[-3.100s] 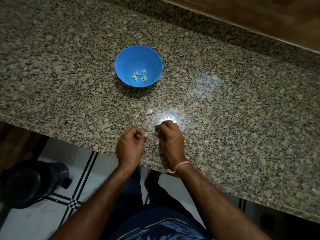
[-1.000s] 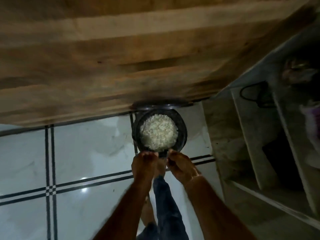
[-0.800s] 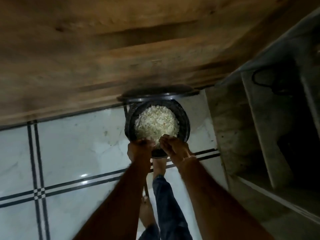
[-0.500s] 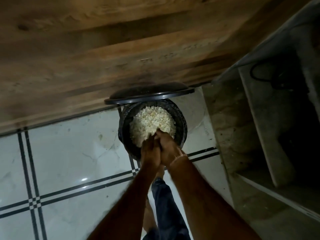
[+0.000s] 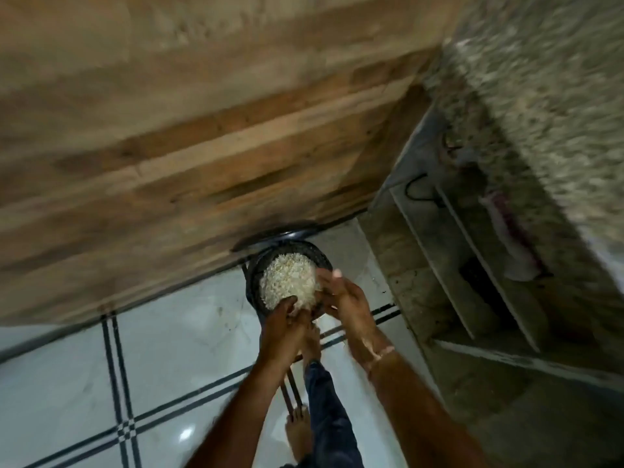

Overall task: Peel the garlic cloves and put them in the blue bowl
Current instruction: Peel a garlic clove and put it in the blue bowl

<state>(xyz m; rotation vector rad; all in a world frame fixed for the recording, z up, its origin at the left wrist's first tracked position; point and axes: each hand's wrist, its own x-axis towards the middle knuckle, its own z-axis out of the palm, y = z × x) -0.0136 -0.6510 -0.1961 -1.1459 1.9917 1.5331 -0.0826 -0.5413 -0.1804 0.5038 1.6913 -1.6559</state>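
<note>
I am looking down at the floor, and neither the blue bowl nor any garlic clove is in view. A black pedal bin (image 5: 254, 285) stands open against the wooden cabinet, heaped with pale garlic skins (image 5: 287, 282). My left hand (image 5: 287, 324) hangs over the bin's near rim, its fingers pointing down at the skins. Just to the right, my right hand (image 5: 344, 298) is over the rim with its fingers spread. Neither hand visibly holds anything. The picture is blurred.
The bin's lid (image 5: 280, 236) is tipped up against a wooden cabinet front (image 5: 202, 140). A bare foot (image 5: 312, 336) is at the bin's base. The granite counter edge (image 5: 540, 96) and open shelves (image 5: 472, 265) are to the right. White tiled floor (image 5: 135, 366) lies to the left.
My view swung from the counter and blue bowl down to the bin. My hands came together over the skins, and now the right hand has drawn apart and spread its fingers.
</note>
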